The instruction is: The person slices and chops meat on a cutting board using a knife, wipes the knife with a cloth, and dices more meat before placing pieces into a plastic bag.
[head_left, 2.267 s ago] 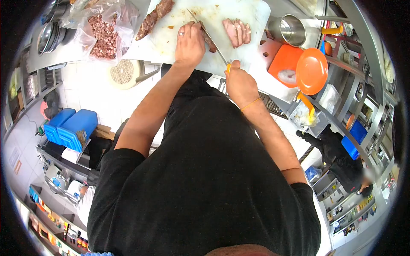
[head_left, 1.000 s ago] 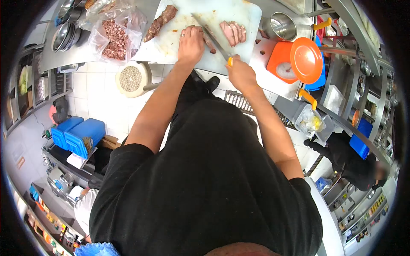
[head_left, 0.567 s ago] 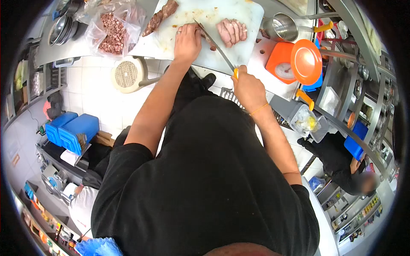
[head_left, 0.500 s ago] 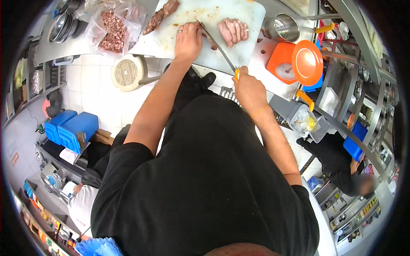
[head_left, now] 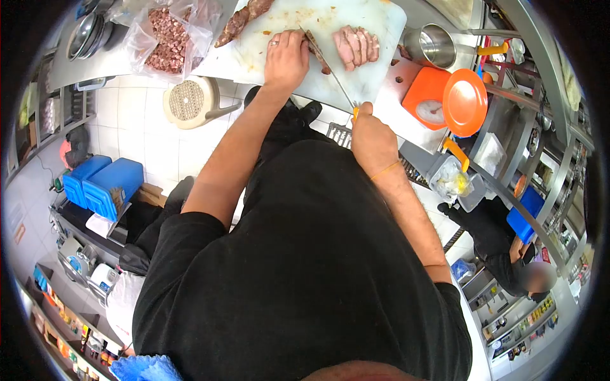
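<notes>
My right hand (head_left: 375, 140) has drawn back toward me since the earliest frame, and the knife (head_left: 340, 85) has come back with it, its tip now closer to my left fingers. My hands are apart: the right is closed around the knife's yellow handle, and the left (head_left: 287, 60) lies palm down on the cutting board (head_left: 356, 87), fingertips just beside the blade. A dark piece of meat (head_left: 325, 68) shows along the blade; its other end is hidden, so I cannot tell how firmly my left fingers press it. Right of the blade sit overlapping meat slices (head_left: 357, 48). Beyond my left hand, a long browned piece (head_left: 243, 22) lies at the board's left side. Left of the board, a clear bag (head_left: 198, 39) holds diced meat (head_left: 168, 41). To the right stand an orange scale (head_left: 416, 98) and a metal pot (head_left: 422, 47). Well off to the right is a co-worker in black (head_left: 492, 238).
</notes>
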